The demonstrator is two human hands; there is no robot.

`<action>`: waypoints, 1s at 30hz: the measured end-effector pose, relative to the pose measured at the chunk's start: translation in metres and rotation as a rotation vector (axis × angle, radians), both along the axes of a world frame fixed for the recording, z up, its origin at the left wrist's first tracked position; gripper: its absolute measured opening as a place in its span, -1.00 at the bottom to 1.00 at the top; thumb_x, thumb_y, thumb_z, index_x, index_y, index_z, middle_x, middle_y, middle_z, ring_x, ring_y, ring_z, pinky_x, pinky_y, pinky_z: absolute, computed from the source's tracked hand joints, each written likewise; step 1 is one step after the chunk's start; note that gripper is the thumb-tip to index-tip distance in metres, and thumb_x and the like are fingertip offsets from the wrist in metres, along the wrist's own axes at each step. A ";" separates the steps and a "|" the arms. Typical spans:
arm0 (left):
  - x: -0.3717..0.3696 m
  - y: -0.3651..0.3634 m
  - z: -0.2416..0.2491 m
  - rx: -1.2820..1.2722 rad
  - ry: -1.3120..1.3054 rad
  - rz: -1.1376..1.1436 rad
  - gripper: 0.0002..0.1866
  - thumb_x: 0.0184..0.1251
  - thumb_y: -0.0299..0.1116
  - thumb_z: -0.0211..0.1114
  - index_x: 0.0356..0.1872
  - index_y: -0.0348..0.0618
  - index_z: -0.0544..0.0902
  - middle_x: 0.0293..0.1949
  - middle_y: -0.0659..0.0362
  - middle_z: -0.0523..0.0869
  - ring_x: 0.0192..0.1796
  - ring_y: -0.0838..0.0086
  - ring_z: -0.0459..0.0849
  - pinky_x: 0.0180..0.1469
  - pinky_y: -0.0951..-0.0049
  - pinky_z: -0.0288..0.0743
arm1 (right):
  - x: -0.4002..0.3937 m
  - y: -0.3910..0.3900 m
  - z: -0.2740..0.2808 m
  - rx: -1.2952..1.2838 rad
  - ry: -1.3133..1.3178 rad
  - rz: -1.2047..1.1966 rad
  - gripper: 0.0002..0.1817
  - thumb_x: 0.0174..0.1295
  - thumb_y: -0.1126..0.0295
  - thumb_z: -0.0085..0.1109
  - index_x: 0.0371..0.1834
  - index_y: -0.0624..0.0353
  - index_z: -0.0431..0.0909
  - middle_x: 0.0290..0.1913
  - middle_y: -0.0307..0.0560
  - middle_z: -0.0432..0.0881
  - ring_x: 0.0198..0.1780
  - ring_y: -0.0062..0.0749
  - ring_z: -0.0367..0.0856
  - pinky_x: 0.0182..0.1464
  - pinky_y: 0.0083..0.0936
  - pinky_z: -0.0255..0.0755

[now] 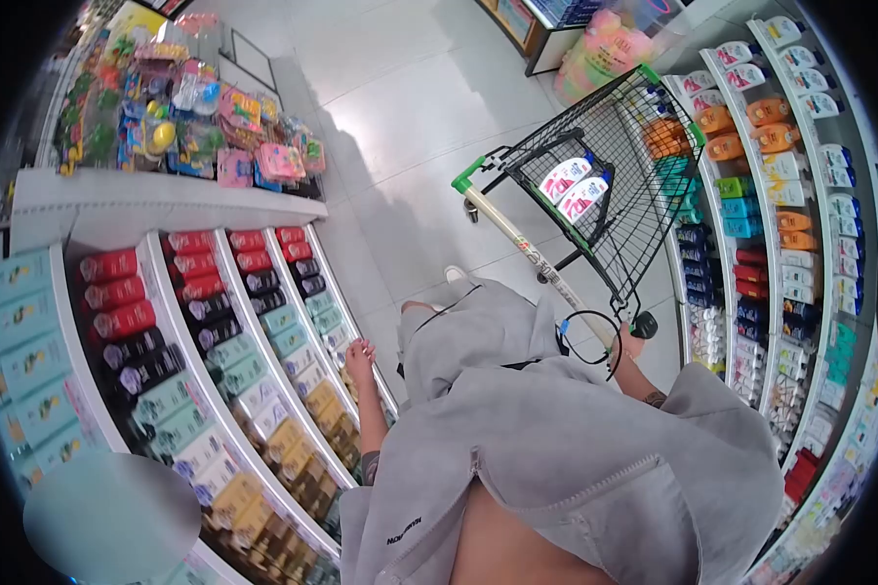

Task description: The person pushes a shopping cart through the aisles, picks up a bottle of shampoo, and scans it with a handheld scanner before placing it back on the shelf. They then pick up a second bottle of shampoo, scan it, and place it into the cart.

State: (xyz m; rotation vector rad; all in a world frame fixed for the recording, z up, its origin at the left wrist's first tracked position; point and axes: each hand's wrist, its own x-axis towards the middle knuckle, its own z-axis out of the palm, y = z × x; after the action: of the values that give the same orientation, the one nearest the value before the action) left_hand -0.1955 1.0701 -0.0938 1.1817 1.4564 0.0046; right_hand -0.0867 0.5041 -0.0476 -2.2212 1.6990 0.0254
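Two white bottles [574,187] already lie in the cart [644,166], upper right. My right hand [630,341] grips its handle [527,249]; my left hand [360,357], fingers loose, holds nothing, reaching toward the lower-left shelves [263,390].

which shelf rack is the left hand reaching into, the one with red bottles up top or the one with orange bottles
The left hand reaches the low shelves of the rack with red bottles; the orange-bottle rack stands beyond the cart.
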 end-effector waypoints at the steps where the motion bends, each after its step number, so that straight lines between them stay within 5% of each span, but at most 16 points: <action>1: 0.011 0.005 -0.008 -0.007 -0.002 -0.022 -0.74 0.35 -0.26 0.04 -0.10 -0.19 0.53 -0.31 0.20 0.65 -0.39 0.60 0.56 -0.41 0.63 0.38 | 0.005 0.014 0.004 0.018 0.006 -0.037 -0.45 -0.09 0.14 0.29 -0.08 0.32 0.52 -0.13 0.18 0.62 -0.06 -0.02 0.59 0.04 -0.27 0.39; 5: 0.051 0.006 -0.066 0.031 0.061 -0.486 -0.72 0.33 -0.25 0.07 -0.12 -0.22 0.57 -0.29 0.14 0.66 -0.29 0.47 0.62 -0.30 0.53 0.44 | 0.018 0.057 0.002 0.067 -0.034 -0.133 -0.47 -0.08 0.16 0.28 -0.10 0.31 0.50 -0.18 0.15 0.62 -0.09 -0.05 0.60 0.02 -0.29 0.39; 7: 0.074 0.004 -0.076 0.451 0.131 -0.977 -0.72 0.31 -0.26 0.08 -0.17 -0.26 0.60 -0.28 0.08 0.67 -0.25 0.38 0.62 -0.18 0.43 0.47 | 0.029 0.084 0.004 0.047 -0.026 -0.156 -0.47 -0.10 0.16 0.28 -0.11 0.33 0.50 -0.20 0.16 0.62 -0.10 -0.04 0.60 0.01 -0.28 0.39; 13: 0.195 0.090 -0.087 0.161 0.094 -0.885 -0.70 0.26 -0.22 0.16 -0.17 -0.27 0.62 -0.24 0.04 0.68 -0.16 0.35 0.64 -0.06 0.41 0.47 | 0.044 0.149 -0.018 0.052 -0.116 -0.299 -0.44 -0.15 0.16 0.32 -0.15 0.36 0.49 -0.20 0.23 0.62 -0.10 0.06 0.60 0.03 -0.20 0.40; 15: 0.229 0.129 -0.099 0.128 0.127 -1.021 -0.69 0.26 -0.21 0.16 -0.17 -0.28 0.62 -0.26 0.06 0.69 -0.20 0.35 0.65 -0.08 0.40 0.48 | 0.056 0.173 -0.019 0.026 -0.104 -0.357 -0.41 -0.16 0.15 0.33 -0.12 0.38 0.48 -0.17 0.24 0.61 -0.08 0.08 0.59 0.06 -0.21 0.39; 17: 0.235 0.186 -0.165 0.132 0.091 -1.067 -0.67 0.26 -0.21 0.15 -0.17 -0.31 0.61 -0.29 0.06 0.70 -0.24 0.38 0.66 -0.10 0.41 0.49 | 0.061 0.199 -0.026 -0.062 -0.097 -0.377 -0.49 -0.14 0.17 0.33 -0.18 0.32 0.53 -0.30 0.13 0.63 -0.20 -0.04 0.62 -0.05 -0.25 0.41; 19: 0.270 0.218 -0.177 0.031 0.104 -1.079 -0.66 0.25 -0.20 0.14 -0.19 -0.34 0.60 -0.33 0.06 0.69 -0.28 0.40 0.66 -0.19 0.45 0.52 | 0.062 0.225 -0.034 -0.081 -0.138 -0.386 -0.49 -0.14 0.16 0.33 -0.18 0.32 0.53 -0.30 0.13 0.63 -0.21 -0.04 0.61 -0.06 -0.26 0.41; 20: 0.296 0.218 -0.150 -0.090 0.102 -0.914 -0.66 0.23 -0.21 0.13 -0.22 -0.34 0.59 -0.37 0.05 0.68 -0.30 0.41 0.66 -0.30 0.48 0.53 | 0.066 0.236 -0.044 -0.094 -0.176 -0.378 -0.48 -0.14 0.16 0.33 -0.18 0.33 0.52 -0.30 0.12 0.63 -0.22 -0.05 0.61 -0.06 -0.27 0.41; 21: 0.323 0.220 -0.139 -0.093 0.079 -0.918 -0.66 0.23 -0.21 0.13 -0.22 -0.34 0.59 -0.37 0.05 0.68 -0.30 0.41 0.66 -0.30 0.48 0.53 | 0.065 0.241 -0.064 -0.238 -0.205 -0.389 -0.50 -0.13 0.14 0.33 -0.24 0.36 0.53 -0.35 0.11 0.62 -0.28 -0.07 0.60 -0.12 -0.29 0.42; 24: 0.369 0.244 -0.145 -0.034 0.139 -1.020 -0.67 0.18 -0.23 0.13 -0.25 -0.35 0.59 -0.37 0.03 0.68 -0.35 0.40 0.66 -0.33 0.43 0.55 | 0.093 0.284 -0.042 0.107 -0.169 -0.535 -0.44 -0.10 0.17 0.32 -0.06 0.30 0.50 -0.17 0.21 0.60 -0.09 0.08 0.57 0.06 -0.22 0.37; 26: 0.392 0.262 -0.189 0.029 0.168 -1.163 -0.67 0.16 -0.23 0.12 -0.26 -0.35 0.60 -0.37 0.00 0.69 -0.37 0.38 0.66 -0.31 0.41 0.54 | 0.102 0.313 -0.038 0.093 -0.160 -0.593 -0.44 -0.10 0.17 0.32 -0.06 0.30 0.50 -0.17 0.21 0.60 -0.09 0.08 0.57 0.06 -0.22 0.37; 30: 0.464 0.251 -0.179 0.033 0.177 -1.294 -0.65 0.15 -0.23 0.10 -0.24 -0.35 0.62 -0.34 -0.05 0.70 -0.31 0.25 0.69 -0.17 0.30 0.52 | 0.125 0.362 -0.040 0.067 -0.171 -0.703 -0.45 -0.09 0.17 0.32 -0.06 0.31 0.50 -0.17 0.20 0.60 -0.10 0.07 0.57 0.05 -0.22 0.37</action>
State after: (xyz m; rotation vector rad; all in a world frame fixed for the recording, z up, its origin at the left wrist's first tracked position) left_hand 0.2684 1.3215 -0.2732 1.9869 0.6035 -0.9731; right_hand 0.0381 0.8658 -0.0879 -1.4259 2.2281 -0.2633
